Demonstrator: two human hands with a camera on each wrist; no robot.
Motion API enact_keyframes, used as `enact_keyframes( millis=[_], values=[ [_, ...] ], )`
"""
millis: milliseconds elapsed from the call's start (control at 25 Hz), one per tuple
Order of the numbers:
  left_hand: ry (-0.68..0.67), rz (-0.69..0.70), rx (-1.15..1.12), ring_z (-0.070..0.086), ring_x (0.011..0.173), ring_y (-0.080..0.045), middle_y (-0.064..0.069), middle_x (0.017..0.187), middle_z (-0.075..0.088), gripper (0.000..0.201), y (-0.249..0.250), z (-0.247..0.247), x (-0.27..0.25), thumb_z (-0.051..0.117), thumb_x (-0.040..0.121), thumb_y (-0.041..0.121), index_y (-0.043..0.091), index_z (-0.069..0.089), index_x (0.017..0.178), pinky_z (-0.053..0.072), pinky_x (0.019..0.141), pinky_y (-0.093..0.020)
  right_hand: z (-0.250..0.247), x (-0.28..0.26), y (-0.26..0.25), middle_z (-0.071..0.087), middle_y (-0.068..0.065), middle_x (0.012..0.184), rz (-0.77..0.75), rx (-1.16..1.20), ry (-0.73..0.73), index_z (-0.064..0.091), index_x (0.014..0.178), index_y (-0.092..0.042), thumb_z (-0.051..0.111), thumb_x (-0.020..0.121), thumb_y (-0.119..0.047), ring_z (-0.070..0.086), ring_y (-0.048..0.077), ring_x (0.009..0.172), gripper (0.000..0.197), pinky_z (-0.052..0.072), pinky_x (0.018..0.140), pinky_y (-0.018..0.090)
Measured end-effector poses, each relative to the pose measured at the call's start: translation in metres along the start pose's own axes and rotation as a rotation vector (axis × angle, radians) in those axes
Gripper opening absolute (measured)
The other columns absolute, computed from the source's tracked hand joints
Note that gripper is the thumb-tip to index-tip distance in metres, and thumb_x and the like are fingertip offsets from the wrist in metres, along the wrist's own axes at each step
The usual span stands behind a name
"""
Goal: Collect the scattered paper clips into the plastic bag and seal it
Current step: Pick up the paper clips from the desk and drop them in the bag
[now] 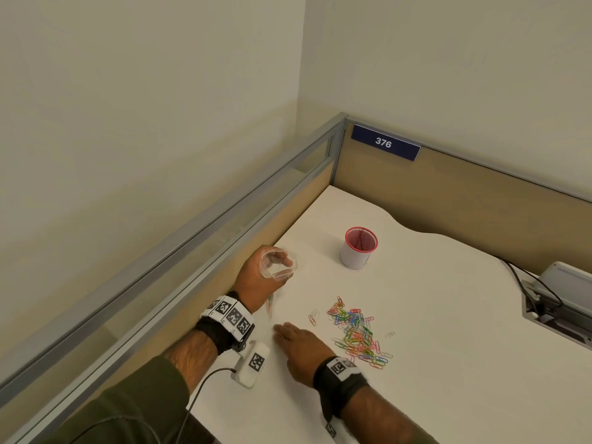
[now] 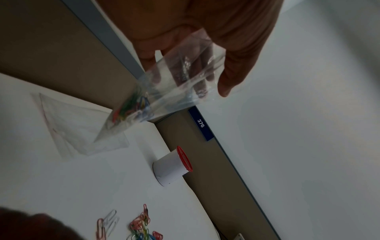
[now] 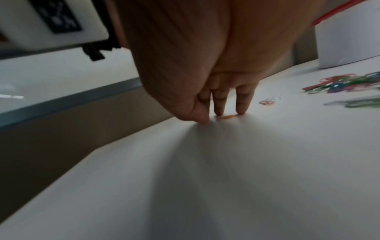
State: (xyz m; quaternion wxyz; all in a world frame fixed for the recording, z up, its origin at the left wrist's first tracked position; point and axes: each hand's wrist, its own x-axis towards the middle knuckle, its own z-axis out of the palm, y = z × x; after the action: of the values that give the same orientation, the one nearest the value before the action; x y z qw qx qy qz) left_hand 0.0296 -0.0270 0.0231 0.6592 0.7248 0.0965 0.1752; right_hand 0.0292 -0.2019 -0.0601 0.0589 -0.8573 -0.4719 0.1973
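Observation:
My left hand [image 1: 256,278] grips a clear plastic bag [image 1: 279,266] above the table's left edge, mouth held wide and facing up. In the left wrist view the bag [image 2: 176,87] hangs from thumb and fingers, with several coloured clips [image 2: 131,108] in its bottom. A pile of coloured paper clips [image 1: 358,338] lies on the white table [image 1: 448,315], with a few stray clips [image 1: 314,316] to its left. My right hand [image 1: 296,339] lies low on the table left of the pile. Its fingertips [image 3: 241,110] touch down beside an orange clip [image 3: 226,116].
A white cup with a red mesh rim [image 1: 359,248] stands behind the pile. A power box with black cables [image 1: 557,296] is set into the table at the right. Tan partition walls [image 1: 448,193] close the far and left sides.

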Motion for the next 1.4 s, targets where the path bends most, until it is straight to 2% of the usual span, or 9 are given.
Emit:
enact_keyframes(
  millis=[120, 240, 320, 480, 640, 920, 1040, 1160, 1400],
  values=[
    [0.014, 0.005, 0.002, 0.068, 0.105, -0.020, -0.011, 0.105, 0.072, 0.034, 0.000, -0.004, 0.006, 0.079, 0.077, -0.004, 0.003, 0.062, 0.106, 0.051, 0.099, -0.027, 0.014, -0.023, 0.020, -0.004, -0.002, 0.162, -0.023, -0.113, -0.035, 0.004, 0.153, -0.019, 0.028, 0.097, -0.041, -0.003, 0.018, 0.150, 0.064, -0.005, 0.121, 0.041],
    [0.023, 0.005, -0.008, 0.068, 0.104, -0.019, -0.010, 0.104, 0.072, 0.034, -0.004, -0.002, 0.008, 0.079, 0.077, -0.005, 0.003, 0.062, 0.106, 0.051, 0.098, -0.027, 0.022, -0.051, 0.055, 0.023, 0.001, 0.159, 0.045, -0.232, -0.023, 0.023, 0.150, -0.018, 0.020, 0.095, -0.059, 0.022, 0.020, 0.146, 0.068, -0.005, 0.116, 0.043],
    [0.026, 0.006, -0.024, 0.068, 0.104, -0.021, -0.010, 0.103, 0.072, 0.034, -0.007, 0.004, 0.006, 0.079, 0.077, -0.006, 0.003, 0.062, 0.105, 0.051, 0.098, -0.029, 0.018, -0.064, 0.067, 0.037, 0.001, 0.153, 0.135, -0.202, -0.029, 0.037, 0.145, -0.019, 0.027, 0.096, -0.054, 0.038, 0.018, 0.139, 0.062, 0.000, 0.114, 0.040],
    [0.014, 0.002, -0.046, 0.068, 0.103, -0.021, -0.006, 0.101, 0.072, 0.034, -0.009, 0.019, 0.000, 0.079, 0.077, -0.006, 0.010, 0.064, 0.102, 0.052, 0.099, -0.036, 0.005, -0.084, 0.102, 0.011, 0.001, 0.161, 0.416, -0.002, 0.220, 0.018, 0.152, -0.016, 0.033, 0.098, -0.027, 0.009, 0.021, 0.150, 0.056, 0.003, 0.122, 0.034],
    [0.001, -0.007, -0.076, 0.067, 0.106, -0.026, -0.004, 0.101, 0.073, 0.035, -0.014, 0.028, -0.003, 0.083, 0.074, 0.007, 0.017, 0.065, 0.102, 0.052, 0.102, -0.047, 0.009, -0.101, 0.126, 0.005, 0.009, 0.162, 0.831, 0.213, 0.231, 0.008, 0.152, -0.007, 0.028, 0.100, -0.037, 0.003, 0.026, 0.149, 0.063, 0.010, 0.122, 0.042],
    [-0.041, -0.011, -0.048, 0.066, 0.109, -0.028, -0.008, 0.105, 0.072, 0.039, -0.015, 0.047, -0.002, 0.082, 0.073, 0.017, 0.010, 0.064, 0.106, 0.050, 0.103, -0.055, 0.013, -0.073, 0.095, 0.015, 0.005, 0.161, 0.612, 0.302, 0.295, 0.024, 0.150, -0.016, 0.031, 0.100, -0.037, 0.015, 0.023, 0.148, 0.055, 0.017, 0.121, 0.036],
    [-0.047, 0.001, -0.033, 0.067, 0.107, -0.026, -0.005, 0.105, 0.072, 0.044, -0.013, 0.049, -0.001, 0.082, 0.069, 0.026, 0.010, 0.065, 0.107, 0.051, 0.103, -0.053, 0.001, -0.084, 0.098, 0.047, 0.006, 0.135, 0.731, 0.214, 0.272, 0.054, 0.126, -0.019, 0.053, 0.087, -0.052, 0.043, 0.025, 0.125, 0.051, 0.045, 0.099, 0.038],
    [-0.045, 0.014, -0.030, 0.068, 0.106, -0.025, -0.004, 0.104, 0.072, 0.048, -0.010, 0.049, 0.002, 0.081, 0.067, 0.032, 0.009, 0.065, 0.106, 0.051, 0.103, -0.051, -0.001, -0.096, 0.095, 0.046, 0.002, 0.119, 0.827, 0.227, 0.134, 0.054, 0.116, -0.020, 0.066, 0.069, -0.065, 0.045, 0.023, 0.115, 0.066, 0.048, 0.083, 0.036],
    [-0.073, 0.004, -0.022, 0.068, 0.106, -0.023, -0.003, 0.105, 0.072, 0.049, -0.011, 0.051, 0.005, 0.082, 0.067, 0.035, 0.011, 0.065, 0.106, 0.051, 0.103, -0.052, -0.006, -0.065, 0.100, 0.055, 0.013, 0.117, 0.779, 0.284, 0.211, 0.060, 0.112, -0.010, 0.054, 0.091, -0.028, 0.059, 0.029, 0.103, 0.028, 0.051, 0.088, 0.036]
  ],
)
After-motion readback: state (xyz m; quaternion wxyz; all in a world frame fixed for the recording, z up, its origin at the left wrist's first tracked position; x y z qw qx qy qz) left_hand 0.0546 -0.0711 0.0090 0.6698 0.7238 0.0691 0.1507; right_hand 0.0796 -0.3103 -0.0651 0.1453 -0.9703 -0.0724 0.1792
